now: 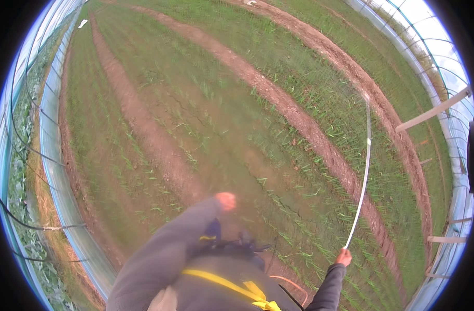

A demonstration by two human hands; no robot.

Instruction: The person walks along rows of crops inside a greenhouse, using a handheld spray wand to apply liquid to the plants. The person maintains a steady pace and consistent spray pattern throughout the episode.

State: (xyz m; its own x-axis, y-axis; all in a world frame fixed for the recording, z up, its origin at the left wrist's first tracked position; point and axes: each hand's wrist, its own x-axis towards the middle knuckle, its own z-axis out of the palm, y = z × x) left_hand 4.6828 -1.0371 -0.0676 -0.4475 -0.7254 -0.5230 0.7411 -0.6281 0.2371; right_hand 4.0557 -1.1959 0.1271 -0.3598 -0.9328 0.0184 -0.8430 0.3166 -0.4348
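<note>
My right hand [343, 257] is closed around the lower end of a long, thin white pole [364, 177]. The pole stretches away over the green seedlings and curves slightly in this view; its far end lies over the bare soil strip at the upper right. My left hand [226, 201] is blurred in front of my body, above a soil path; whether its fingers are closed or hold anything is unclear. A yellow ribbon [217, 278] is tied in a knot around my grey top. An orange hose or cord [293, 283] shows beside my waist.
Rows of young grass-like plants [311, 229] alternate with bare soil paths [143, 120]. Plastic greenhouse walls on hoops [52, 128] run along both sides. A slanting post [435, 109] stands at the right. Leafy plants [21, 202] grow outside the left wall.
</note>
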